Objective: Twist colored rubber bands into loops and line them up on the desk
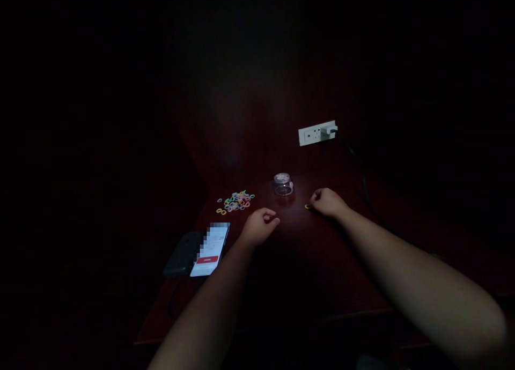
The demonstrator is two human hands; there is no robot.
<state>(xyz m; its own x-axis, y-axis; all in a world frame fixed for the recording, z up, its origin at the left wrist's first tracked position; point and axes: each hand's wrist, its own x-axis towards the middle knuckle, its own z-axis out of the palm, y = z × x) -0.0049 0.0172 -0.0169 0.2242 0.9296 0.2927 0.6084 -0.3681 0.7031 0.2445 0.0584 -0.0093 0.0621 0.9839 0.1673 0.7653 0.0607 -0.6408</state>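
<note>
A loose pile of small coloured bands [238,201] lies on the dark red table [298,284]. Behind my hands stands a small clear jar [284,184] with a pinkish top. My left hand [261,224] hovers between the pile and the jar, fingers curled but thumb and fingertips apart, with nothing seen between them. To the right of the jar, my right hand [325,202] has its fingers pinched together at a yellow band [308,206], which shows at the fingertips.
A lit phone [211,249] lies at the left beside a dark power bank [183,253]. On the back panel is a white socket [316,133] with a plug, its dark cable [365,185] running down to the right.
</note>
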